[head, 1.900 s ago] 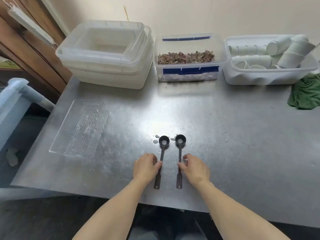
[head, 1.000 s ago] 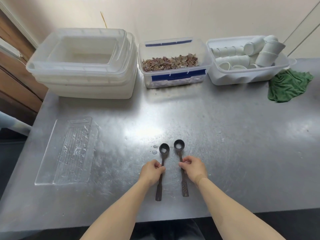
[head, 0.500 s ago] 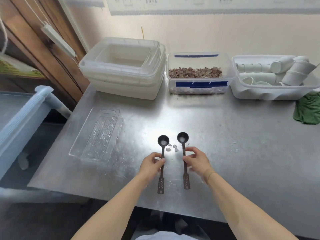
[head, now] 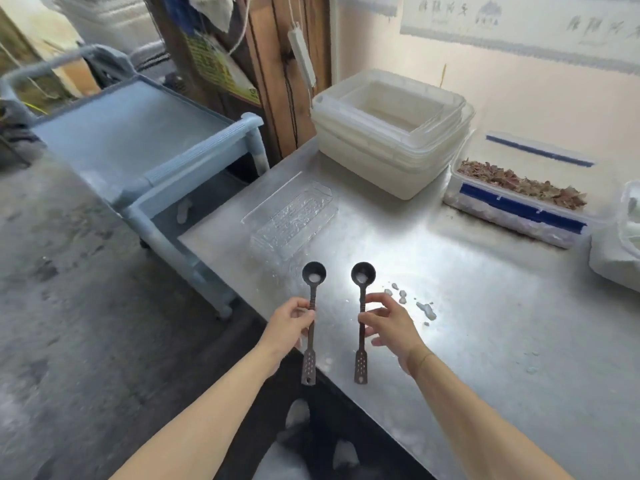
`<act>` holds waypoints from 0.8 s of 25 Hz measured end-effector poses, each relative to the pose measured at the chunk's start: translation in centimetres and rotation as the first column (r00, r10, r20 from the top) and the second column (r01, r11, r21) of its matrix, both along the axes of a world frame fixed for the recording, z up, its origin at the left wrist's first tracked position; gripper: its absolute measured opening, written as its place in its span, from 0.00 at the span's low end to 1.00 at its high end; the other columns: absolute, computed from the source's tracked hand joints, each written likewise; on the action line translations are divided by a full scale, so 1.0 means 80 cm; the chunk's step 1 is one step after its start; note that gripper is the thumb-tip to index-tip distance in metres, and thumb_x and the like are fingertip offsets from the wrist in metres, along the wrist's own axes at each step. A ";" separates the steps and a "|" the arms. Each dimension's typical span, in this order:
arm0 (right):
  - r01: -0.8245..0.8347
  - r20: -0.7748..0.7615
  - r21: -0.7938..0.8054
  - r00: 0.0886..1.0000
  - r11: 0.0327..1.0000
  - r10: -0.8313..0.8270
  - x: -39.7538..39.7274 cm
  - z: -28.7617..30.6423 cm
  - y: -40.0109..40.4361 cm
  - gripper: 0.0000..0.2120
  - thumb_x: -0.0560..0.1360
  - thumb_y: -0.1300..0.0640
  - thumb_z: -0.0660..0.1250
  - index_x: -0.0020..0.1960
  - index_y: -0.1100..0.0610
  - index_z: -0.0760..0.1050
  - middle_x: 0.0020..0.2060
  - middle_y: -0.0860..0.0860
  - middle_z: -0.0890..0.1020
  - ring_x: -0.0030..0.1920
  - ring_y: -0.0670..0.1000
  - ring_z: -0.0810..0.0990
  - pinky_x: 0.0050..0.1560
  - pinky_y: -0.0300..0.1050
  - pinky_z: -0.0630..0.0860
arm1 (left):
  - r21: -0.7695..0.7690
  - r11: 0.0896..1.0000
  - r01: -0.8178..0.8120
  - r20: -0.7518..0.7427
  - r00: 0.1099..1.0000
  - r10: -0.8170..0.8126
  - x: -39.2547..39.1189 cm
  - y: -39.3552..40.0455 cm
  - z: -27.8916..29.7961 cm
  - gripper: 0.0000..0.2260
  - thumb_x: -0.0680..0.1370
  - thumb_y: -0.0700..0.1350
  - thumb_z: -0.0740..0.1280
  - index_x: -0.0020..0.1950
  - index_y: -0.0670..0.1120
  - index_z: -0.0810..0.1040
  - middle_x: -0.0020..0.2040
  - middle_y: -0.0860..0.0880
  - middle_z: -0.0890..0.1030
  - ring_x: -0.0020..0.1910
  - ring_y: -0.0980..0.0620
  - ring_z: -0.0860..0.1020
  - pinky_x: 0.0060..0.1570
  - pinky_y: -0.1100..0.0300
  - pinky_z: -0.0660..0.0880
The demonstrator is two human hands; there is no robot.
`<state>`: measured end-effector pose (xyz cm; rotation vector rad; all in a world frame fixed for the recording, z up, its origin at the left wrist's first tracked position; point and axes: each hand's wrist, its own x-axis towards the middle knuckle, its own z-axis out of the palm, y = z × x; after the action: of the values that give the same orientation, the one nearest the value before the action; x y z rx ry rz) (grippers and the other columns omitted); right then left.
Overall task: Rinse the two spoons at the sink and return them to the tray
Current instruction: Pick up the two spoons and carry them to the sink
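Two dark long-handled spoons are held up off the steel table, bowls pointing away from me. My left hand (head: 289, 323) pinches the left spoon (head: 311, 320) at mid-handle. The right spoon (head: 361, 306) is pinched by my right hand (head: 389, 325) the same way. Each bowl holds a little pale residue. A clear plastic tray (head: 291, 216) lies on the table just beyond the spoons, near the table's left edge. No sink is in view.
A blue-grey cart (head: 138, 147) stands left of the steel table (head: 485, 306). Stacked white tubs (head: 391, 129), a clear box of brown flakes (head: 519, 199) and a white bin (head: 616, 244) line the back. Small wet bits (head: 412, 301) lie right of the spoons. Grey floor spreads at left.
Both spoons have been lifted off the table in my hands. My view has swung left, so the cart and floor now show and the cups and green cloth are out of sight.
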<state>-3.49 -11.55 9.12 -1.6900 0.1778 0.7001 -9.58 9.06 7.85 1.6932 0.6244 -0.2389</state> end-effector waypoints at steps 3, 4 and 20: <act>-0.144 0.016 0.020 0.989 0.989 0.144 -0.013 0.009 0.035 0.10 0.74 0.63 0.67 0.51 0.51 0.77 0.36 0.49 0.82 0.29 0.45 0.80 0.34 0.41 0.73 | -0.011 0.994 -0.107 0.047 0.993 0.108 -0.042 0.018 0.008 0.05 0.78 0.42 0.65 0.52 0.46 0.79 0.40 0.48 0.81 0.35 0.48 0.74 0.26 0.61 0.69; -0.180 0.024 0.020 0.983 0.983 0.180 -0.017 0.012 0.046 0.10 0.74 0.63 0.67 0.51 0.51 0.77 0.36 0.49 0.83 0.29 0.44 0.80 0.35 0.41 0.74 | -0.010 0.990 -0.138 0.057 0.989 0.138 -0.055 0.023 0.011 0.05 0.78 0.41 0.65 0.53 0.46 0.79 0.39 0.48 0.81 0.36 0.48 0.74 0.25 0.61 0.69; -0.761 0.110 0.040 0.647 0.647 0.755 -0.236 0.034 0.284 0.04 0.72 0.59 0.69 0.45 0.51 0.77 0.36 0.49 0.83 0.30 0.48 0.79 0.32 0.40 0.72 | -0.023 0.684 -0.729 0.132 0.676 0.725 -0.394 0.132 0.044 0.05 0.77 0.40 0.66 0.49 0.44 0.81 0.37 0.50 0.84 0.32 0.56 0.78 0.26 0.64 0.68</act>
<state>-22.34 11.14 11.88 -1.6824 -0.6742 1.2350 -41.09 19.59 11.37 1.3425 1.1580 0.4639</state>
